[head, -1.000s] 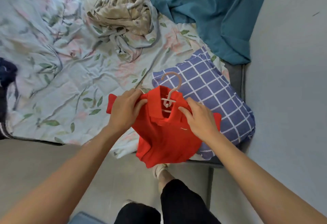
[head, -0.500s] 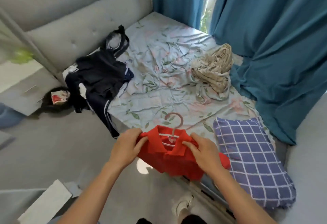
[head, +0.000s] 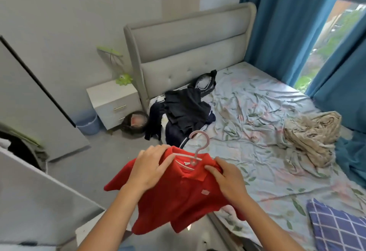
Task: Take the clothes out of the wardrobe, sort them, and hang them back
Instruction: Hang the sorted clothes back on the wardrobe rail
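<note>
Right now I am holding the red shirt (head: 184, 195) on its pink hanger (head: 200, 147) at 6 o'clock, above the bed's (head: 267, 132) near corner. My left hand (head: 150, 167) is gripping the left shoulder, fingers curled over the cloth; my right hand (head: 227, 177) is pinching the collar's right side. Dark clothes (head: 184, 112) are lying at 12 o'clock on the bed, a beige heap (head: 313, 132) at 2 o'clock, a checked pillow (head: 336, 229) at 4 o'clock.

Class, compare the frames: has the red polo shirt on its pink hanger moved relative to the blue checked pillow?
Yes. The red polo shirt has moved left, away from the blue checked pillow it overlapped.
</note>
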`<state>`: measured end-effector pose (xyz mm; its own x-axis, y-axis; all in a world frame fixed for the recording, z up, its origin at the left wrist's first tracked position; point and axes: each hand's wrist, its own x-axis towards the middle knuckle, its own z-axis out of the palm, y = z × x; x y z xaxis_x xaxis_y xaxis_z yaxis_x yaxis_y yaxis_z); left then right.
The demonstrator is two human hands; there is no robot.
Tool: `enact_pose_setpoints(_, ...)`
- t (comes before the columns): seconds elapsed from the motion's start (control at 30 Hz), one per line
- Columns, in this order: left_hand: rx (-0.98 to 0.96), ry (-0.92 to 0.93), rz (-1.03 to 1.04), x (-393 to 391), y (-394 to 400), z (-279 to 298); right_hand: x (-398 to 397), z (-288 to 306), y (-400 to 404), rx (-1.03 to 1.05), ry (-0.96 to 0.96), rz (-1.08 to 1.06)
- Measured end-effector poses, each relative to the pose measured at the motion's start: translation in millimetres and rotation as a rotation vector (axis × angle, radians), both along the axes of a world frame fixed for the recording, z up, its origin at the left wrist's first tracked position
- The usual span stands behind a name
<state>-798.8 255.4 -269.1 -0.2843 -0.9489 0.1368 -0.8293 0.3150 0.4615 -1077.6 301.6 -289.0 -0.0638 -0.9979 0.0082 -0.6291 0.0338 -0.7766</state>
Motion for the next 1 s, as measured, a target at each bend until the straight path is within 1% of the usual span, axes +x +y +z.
enact_pose_setpoints(0.13, 0.061, -0.029, -0.036, 5, -67, -12, 1, -22, -58, 0.017, -0.039, -0.023)
enact_pose_setpoints(0.27, 0.121, -0.031, -0.039, 9, -135, -16, 1, -36, -131, 0.051, -0.054, 0.019)
enact_pose_setpoints(0.43, 0.161, -0.010, -0.016, 16, -216, -15, 2, -27, -222, 0.076, 0.020, 0.078)
enact_pose_setpoints(0.57, 0.203, 0.000, -0.031, 25, -284, -23, 10, -27, -291, 0.070, 0.074, 0.080)
enact_pose_setpoints(0.73, 0.202, -0.025, -0.101, 44, -378, -38, 35, -46, -364, 0.119, 0.098, 0.007)
enact_pose_setpoints(0.9, 0.228, -0.032, -0.286, 66, -492, -55, 73, -58, -424, 0.216, 0.110, -0.155)
enact_pose_setpoints(1.0, 0.234, -0.061, -0.374, 75, -544, -51, 93, -53, -450, 0.240, 0.100, -0.243)
